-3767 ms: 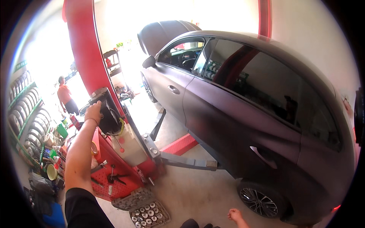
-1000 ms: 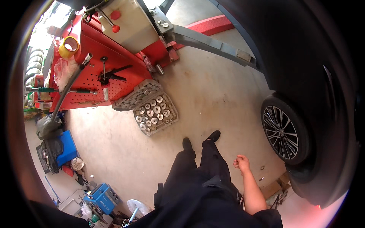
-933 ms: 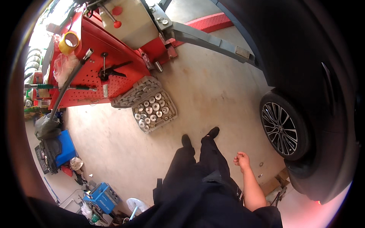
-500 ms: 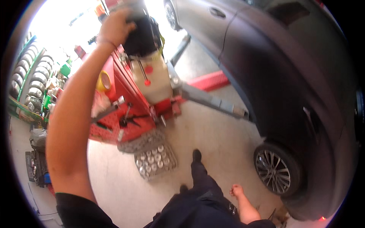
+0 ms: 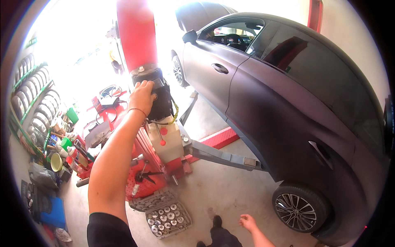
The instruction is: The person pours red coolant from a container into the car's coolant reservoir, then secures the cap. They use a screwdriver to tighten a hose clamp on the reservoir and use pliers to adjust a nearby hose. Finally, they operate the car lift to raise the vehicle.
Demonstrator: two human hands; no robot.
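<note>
My left arm stretches forward, and my left hand [image 5: 142, 96] grips the side of a black motor unit [image 5: 159, 101] on the red lift post [image 5: 138, 37]. Its fingers curl over the casing, with the thumb beside a small round button. Below the unit hangs a whitish fluid tank [image 5: 165, 144], with a red-knobbed lever [image 5: 163, 143] in front of it. Low at my right side, my right hand [image 5: 247, 222] hangs with nothing in it, its fingers loosely apart. A dark car [image 5: 263, 107] stands to the right, with grey lift arms [image 5: 226, 155] reaching under it.
An open case of round metal pieces [image 5: 168, 218] lies on the floor near my feet. A red tool cart [image 5: 152, 185] stands beside the post. Bottles [image 5: 76, 154] and racks of tyres [image 5: 37, 99] line the left. The car's rear wheel [image 5: 297, 208] is at the right.
My view has tilted up, bringing the red post and more of the car into sight. My left hand stays at the motor unit. My right hand still hangs low.
</note>
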